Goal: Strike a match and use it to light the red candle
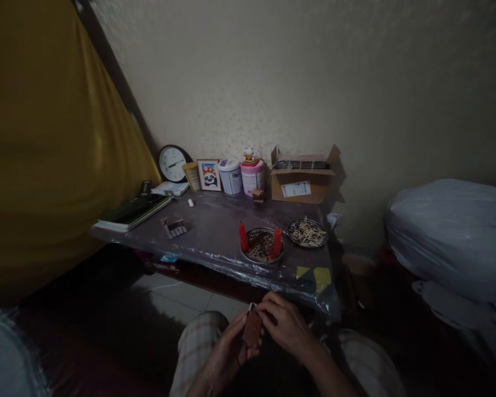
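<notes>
My left hand (pixel 230 348) grips a small matchbox (pixel 252 329) from the side, its brown striking face turned up towards me. At the far end of the box a pale edge, seemingly its inner tray, sticks out. The fingers of my right hand (pixel 284 325) are pinched together at that end, and whatever lies between them is hidden. Both hands are above my lap, just short of the table's front edge. Beyond them on the table, a round metal plate (pixel 259 258) carries two red candles (pixel 243 237), neither showing a flame. Loose matchsticks (pixel 307 232) fill a second round plate to its right.
Plastic film covers the table (pixel 215 220). An open cardboard box (pixel 300 186), two tubs (pixel 230 177), a framed panda picture (pixel 209 175) and a clock (pixel 172 163) line the wall. Several small boxes (pixel 174 228) lie at left. Yellow pieces (pixel 321 279) mark the front right corner.
</notes>
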`<state>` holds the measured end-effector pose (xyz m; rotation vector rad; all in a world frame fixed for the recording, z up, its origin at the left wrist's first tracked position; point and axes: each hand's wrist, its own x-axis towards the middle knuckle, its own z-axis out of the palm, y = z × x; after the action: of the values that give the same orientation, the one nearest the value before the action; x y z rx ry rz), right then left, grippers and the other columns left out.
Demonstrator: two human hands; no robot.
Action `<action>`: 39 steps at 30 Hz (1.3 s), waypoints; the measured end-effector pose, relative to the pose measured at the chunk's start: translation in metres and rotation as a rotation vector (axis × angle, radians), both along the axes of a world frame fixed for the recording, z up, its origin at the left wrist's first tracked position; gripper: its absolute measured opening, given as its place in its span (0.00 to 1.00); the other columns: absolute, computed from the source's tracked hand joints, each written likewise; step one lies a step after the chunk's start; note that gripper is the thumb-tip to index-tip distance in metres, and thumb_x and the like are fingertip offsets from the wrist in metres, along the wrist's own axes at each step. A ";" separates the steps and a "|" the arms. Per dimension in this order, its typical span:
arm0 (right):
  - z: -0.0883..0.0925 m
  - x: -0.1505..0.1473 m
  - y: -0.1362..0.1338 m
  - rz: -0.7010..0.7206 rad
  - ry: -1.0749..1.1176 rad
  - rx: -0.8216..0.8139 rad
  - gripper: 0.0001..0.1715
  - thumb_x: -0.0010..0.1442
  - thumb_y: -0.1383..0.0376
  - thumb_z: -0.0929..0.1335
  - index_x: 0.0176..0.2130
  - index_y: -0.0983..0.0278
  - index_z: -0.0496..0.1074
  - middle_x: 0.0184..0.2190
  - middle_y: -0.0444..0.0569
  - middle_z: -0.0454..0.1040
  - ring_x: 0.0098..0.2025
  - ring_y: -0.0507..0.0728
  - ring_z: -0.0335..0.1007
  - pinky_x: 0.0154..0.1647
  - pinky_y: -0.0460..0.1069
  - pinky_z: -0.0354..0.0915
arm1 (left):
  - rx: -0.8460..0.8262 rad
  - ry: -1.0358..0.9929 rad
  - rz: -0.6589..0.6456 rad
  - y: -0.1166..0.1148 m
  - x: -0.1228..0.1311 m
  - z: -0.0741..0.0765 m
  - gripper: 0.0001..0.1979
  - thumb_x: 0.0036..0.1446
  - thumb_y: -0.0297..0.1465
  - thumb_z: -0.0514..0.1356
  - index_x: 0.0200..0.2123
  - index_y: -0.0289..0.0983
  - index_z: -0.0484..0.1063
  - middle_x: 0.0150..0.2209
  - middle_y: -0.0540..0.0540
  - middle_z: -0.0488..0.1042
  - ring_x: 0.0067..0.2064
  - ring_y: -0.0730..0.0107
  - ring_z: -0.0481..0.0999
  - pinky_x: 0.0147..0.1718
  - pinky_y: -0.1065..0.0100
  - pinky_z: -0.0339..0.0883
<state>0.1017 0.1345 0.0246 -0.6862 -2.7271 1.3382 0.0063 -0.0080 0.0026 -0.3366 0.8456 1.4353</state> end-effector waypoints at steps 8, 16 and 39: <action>-0.001 0.001 0.000 0.054 -0.050 0.010 0.07 0.60 0.71 0.63 0.34 0.61 0.69 0.36 0.43 0.69 0.38 0.50 0.68 0.39 0.44 0.61 | 0.009 0.056 -0.048 -0.003 0.000 -0.007 0.16 0.58 0.35 0.57 0.47 0.35 0.69 0.34 0.43 0.76 0.32 0.72 0.75 0.28 0.73 0.64; 0.000 0.002 0.001 0.072 -0.013 0.049 0.07 0.59 0.71 0.63 0.33 0.62 0.68 0.35 0.44 0.70 0.37 0.51 0.68 0.38 0.45 0.61 | 0.019 0.078 -0.049 -0.001 0.001 0.002 0.18 0.60 0.34 0.55 0.52 0.34 0.64 0.34 0.44 0.75 0.31 0.72 0.75 0.27 0.73 0.63; -0.005 0.001 0.017 -0.327 0.260 -0.448 0.09 0.59 0.62 0.66 0.37 0.63 0.74 0.33 0.46 0.73 0.34 0.52 0.71 0.39 0.48 0.67 | 0.099 -0.150 0.129 0.009 -0.008 0.029 0.32 0.63 0.30 0.49 0.66 0.39 0.37 0.35 0.38 0.78 0.32 0.67 0.79 0.31 0.68 0.71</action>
<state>0.1032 0.1513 0.0199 -0.8609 -2.0251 1.8104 -0.0017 0.0012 0.0320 -0.4242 0.6381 1.5446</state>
